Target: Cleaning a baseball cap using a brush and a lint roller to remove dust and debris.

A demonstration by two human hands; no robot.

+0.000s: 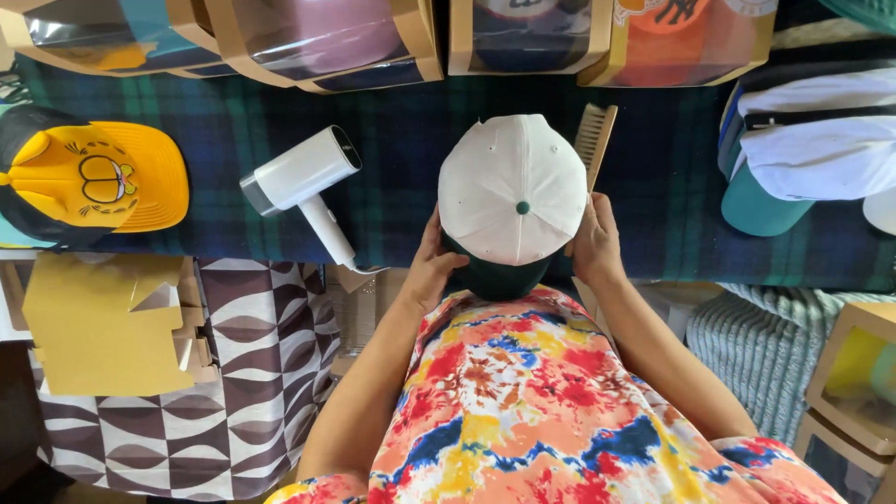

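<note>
Both forearms reach forward from the body, the left hand (431, 266) and right hand (595, 245) cupped against opposite sides of a white cap (512, 189), fingers pressed to its crown. The fingertips are hidden under the cap. It has a green button and dark green brim, and sits at the counter's (401, 187) near edge, beside a wooden brush (595, 140).

Cap shop — boxed caps (322, 42) everywhere
</note>
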